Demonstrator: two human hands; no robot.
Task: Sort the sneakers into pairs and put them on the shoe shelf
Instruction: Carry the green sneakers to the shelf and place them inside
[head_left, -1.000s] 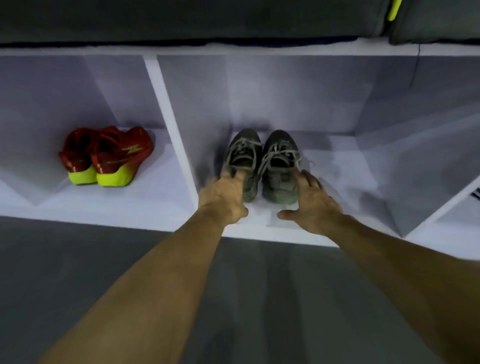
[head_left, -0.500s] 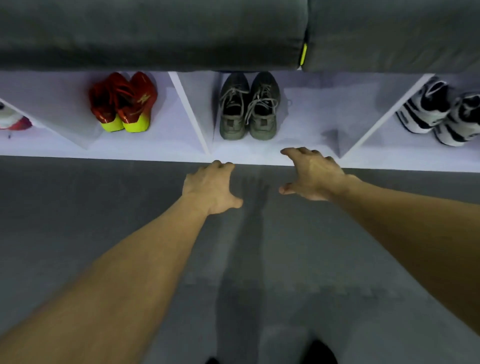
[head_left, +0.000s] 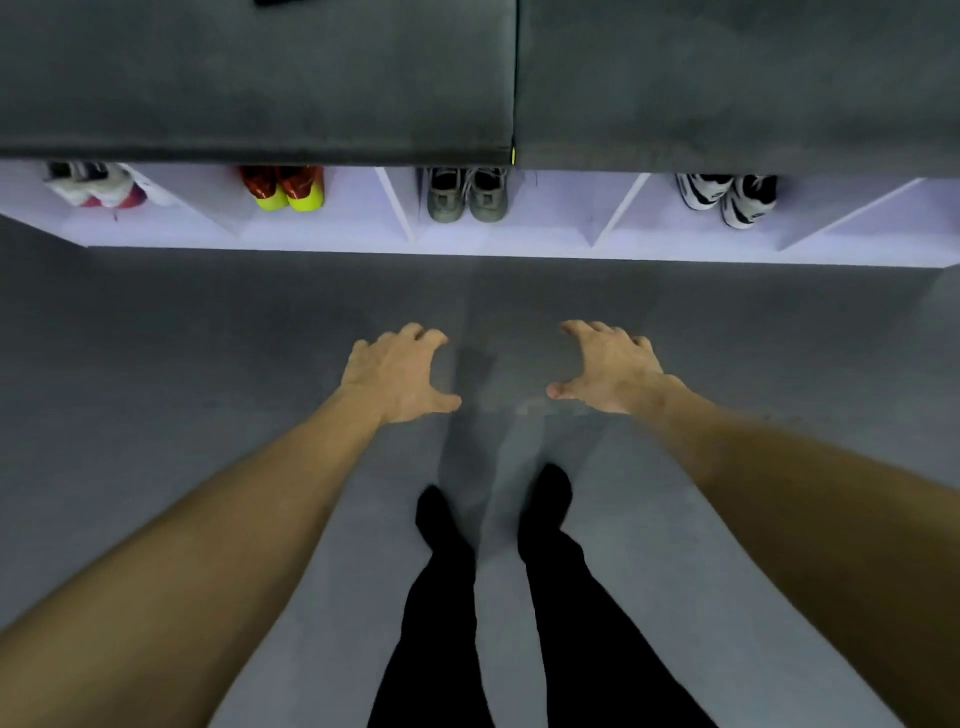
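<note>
Left hand (head_left: 397, 375) and right hand (head_left: 609, 368) hover over the grey floor (head_left: 208, 338), fingers loosely spread, holding nothing. Well beyond them, the grey sneakers (head_left: 466, 195) sit paired in the shelf (head_left: 519, 239), red pair (head_left: 284, 188) to their left, black-white pair (head_left: 730, 198) to their right.

I see grey floor (head_left: 208, 364) filling most of view. Two dark grey cushions (head_left: 260, 78) across top, side by side, seam between them right of centre. Small yellow-green tag (head_left: 513, 155) at seam's lower end. My black trouser legs (head_left: 447, 597) at bottom centre.
</note>
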